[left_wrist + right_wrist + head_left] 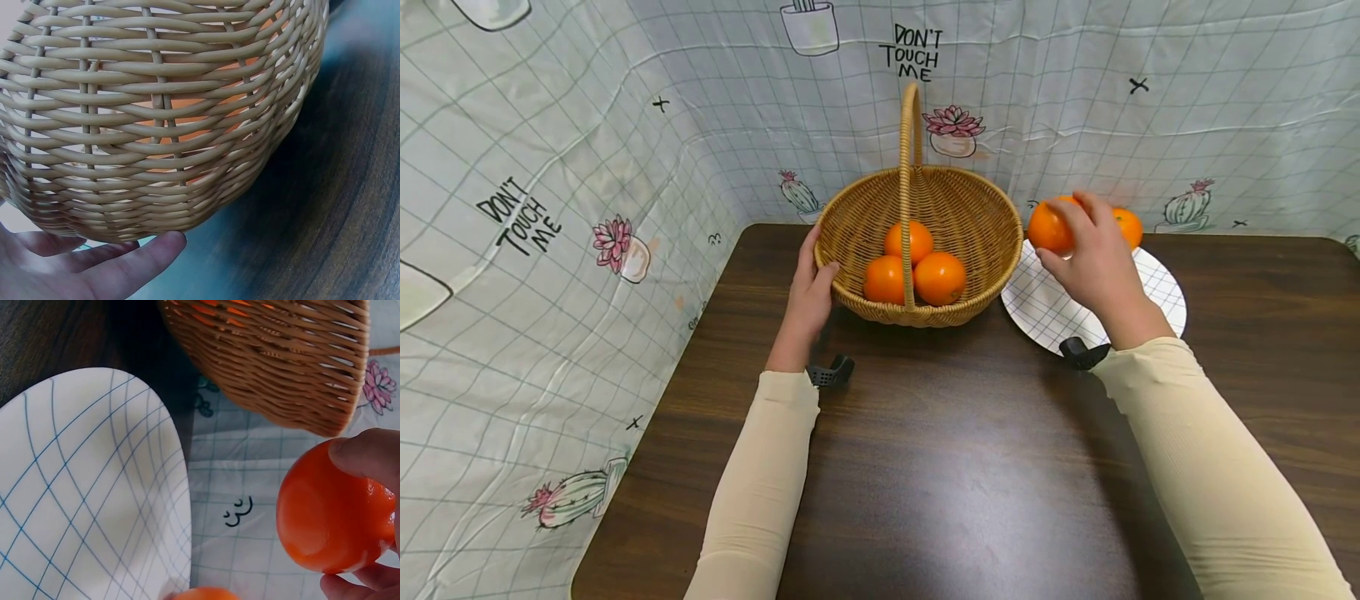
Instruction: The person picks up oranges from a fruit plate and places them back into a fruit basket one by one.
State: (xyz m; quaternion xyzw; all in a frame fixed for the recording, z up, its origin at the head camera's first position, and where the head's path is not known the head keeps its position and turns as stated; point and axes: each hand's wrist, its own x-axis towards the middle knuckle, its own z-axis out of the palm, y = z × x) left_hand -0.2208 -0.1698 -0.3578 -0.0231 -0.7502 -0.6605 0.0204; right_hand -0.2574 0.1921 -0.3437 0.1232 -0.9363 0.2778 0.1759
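A wicker basket point(925, 315) with a tall handle holds three oranges, one of them point(940, 278) at the front right. My left hand point(808, 300) grips its left rim, thumb over the edge; the left wrist view shows the fingers point(144, 262) against the woven wall point(125, 137). My right hand point(1101, 262) pinches an orange point(1048, 228) above the back left of a white checked plate point(1165, 292), close to the basket's right rim. In the right wrist view this orange point(331, 512) hangs clear of the plate point(94, 487). Another orange point(1129, 227) is at the plate's back, partly behind the hand.
The dark wooden table point(940, 467) extends in front of the basket and plate. A white checked cloth point(1037, 83) with cactus drawings hangs behind and along the left side. Dark wrist straps point(831, 372) are on both wrists.
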